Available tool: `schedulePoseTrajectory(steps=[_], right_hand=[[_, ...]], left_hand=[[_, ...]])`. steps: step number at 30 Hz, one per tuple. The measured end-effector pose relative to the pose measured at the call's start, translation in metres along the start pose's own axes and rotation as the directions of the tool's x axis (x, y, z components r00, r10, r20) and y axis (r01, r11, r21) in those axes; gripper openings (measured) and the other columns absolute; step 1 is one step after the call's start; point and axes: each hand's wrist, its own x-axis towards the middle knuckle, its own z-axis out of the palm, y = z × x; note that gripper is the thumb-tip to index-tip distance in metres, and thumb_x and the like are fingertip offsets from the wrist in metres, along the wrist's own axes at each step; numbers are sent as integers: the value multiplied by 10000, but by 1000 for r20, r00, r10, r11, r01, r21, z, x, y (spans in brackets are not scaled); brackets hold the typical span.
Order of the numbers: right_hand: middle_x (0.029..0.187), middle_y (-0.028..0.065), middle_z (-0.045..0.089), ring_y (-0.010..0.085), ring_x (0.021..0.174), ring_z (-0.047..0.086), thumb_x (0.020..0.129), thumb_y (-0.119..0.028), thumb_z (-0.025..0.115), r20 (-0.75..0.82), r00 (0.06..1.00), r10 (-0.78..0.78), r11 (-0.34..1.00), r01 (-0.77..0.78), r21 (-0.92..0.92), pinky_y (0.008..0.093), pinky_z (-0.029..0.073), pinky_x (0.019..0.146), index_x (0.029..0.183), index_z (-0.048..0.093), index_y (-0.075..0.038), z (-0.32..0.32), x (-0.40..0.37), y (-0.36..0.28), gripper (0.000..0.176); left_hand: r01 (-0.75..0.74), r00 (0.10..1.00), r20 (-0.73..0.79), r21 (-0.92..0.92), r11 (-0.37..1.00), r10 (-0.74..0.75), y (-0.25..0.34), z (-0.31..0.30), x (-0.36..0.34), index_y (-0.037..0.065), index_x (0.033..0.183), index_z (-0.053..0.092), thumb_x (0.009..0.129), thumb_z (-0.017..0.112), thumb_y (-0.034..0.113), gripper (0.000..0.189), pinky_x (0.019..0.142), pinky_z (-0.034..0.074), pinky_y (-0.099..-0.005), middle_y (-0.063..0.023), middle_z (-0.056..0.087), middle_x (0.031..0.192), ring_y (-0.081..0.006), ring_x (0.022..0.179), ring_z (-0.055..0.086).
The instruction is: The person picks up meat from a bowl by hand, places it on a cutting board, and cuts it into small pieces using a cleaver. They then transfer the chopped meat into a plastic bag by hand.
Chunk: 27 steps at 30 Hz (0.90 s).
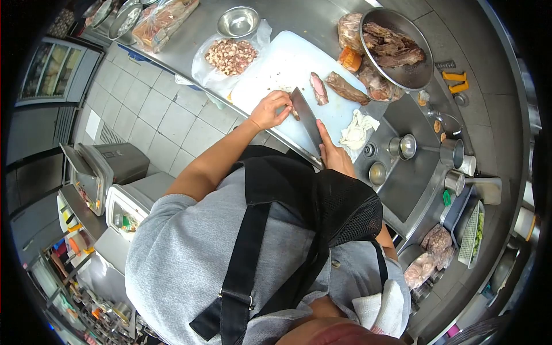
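Observation:
My right hand point(335, 155) grips a broad-bladed kitchen knife point(306, 119), its blade slanting across the white cutting board point(287, 50). My left hand point(271, 109) is closed, fingers curled against the board beside the blade. A small piece of meat point(295, 114) shows between those fingers and the knife; the rest of it is hidden. To the right of the blade lie a cut chunk of meat with a pink face point(318, 89) and a longer browned piece point(347, 88). Diced meat point(231, 57) is heaped on a plastic bag at the board's upper left.
A steel bowl point(238, 22) sits behind the diced meat. At the upper right, a large metal bowl point(428, 60) holds dark cooked meat above bagged meat. A crumpled white cloth point(359, 129) lies at the board's right corner, near a sink point(408, 178) with small metal pots.

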Motion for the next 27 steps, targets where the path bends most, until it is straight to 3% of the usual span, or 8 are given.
schedulePoseTrajectory(steps=[4,9,15,27], right_hand=[[809,292,712,480,786,718,1070,-129,510,34,999,18,1000,-18,1,573,529,734,1698,149,-334,-2,0,-3,753],[821,297,716,487,809,723,915,-24,578,69,996,57,992,-48,-120,587,531,743,1702,113,-331,-1,4,-9,965],[824,297,718,479,800,730,867,3,615,86,996,36,990,-24,-139,577,543,730,1706,83,-301,1,14,-9,1040],[803,317,702,512,792,712,1062,-101,475,12,998,-58,998,59,-31,599,527,731,1702,115,-284,21,44,1,756]], left_hand=[[2,1000,8,-6,1000,-2,-1,1,0,74,948,697,864,751,53,102,892,569,-415,-96,675,1028,-312,1012,671],[-7,1000,-1,7,1000,7,-3,2,-3,52,965,716,846,774,40,133,900,576,-403,-104,692,1036,-314,1029,688],[5,1000,-14,15,1000,-5,-6,4,-3,47,963,716,846,768,36,128,895,582,-404,-106,696,1031,-313,1032,693],[27,1000,5,9,1000,-27,-7,3,-3,39,947,720,849,771,37,110,882,586,-401,-113,704,1042,-311,1021,695]])
